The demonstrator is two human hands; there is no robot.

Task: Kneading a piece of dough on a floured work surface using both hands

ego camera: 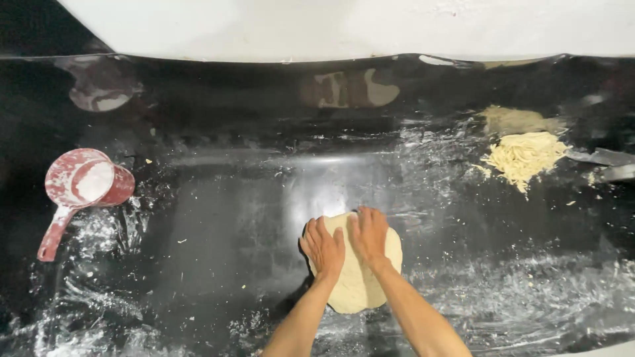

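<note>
A flat oval of pale dough (357,281) lies on the black, flour-dusted worktop (218,251) near the front middle. My left hand (324,248) presses flat on the dough's upper left part, fingers spread and pointing away from me. Right beside it, my right hand (369,235) lies on the upper right part of the dough, fingers together over its far edge. Both palms rest on the dough without grasping it.
A red scoop with a handle (83,185), holding white flour, sits at the left. A heap of cut noodle strips (526,155) lies at the back right, with a metal blade (605,158) beside it. Flour is smeared across the front of the worktop.
</note>
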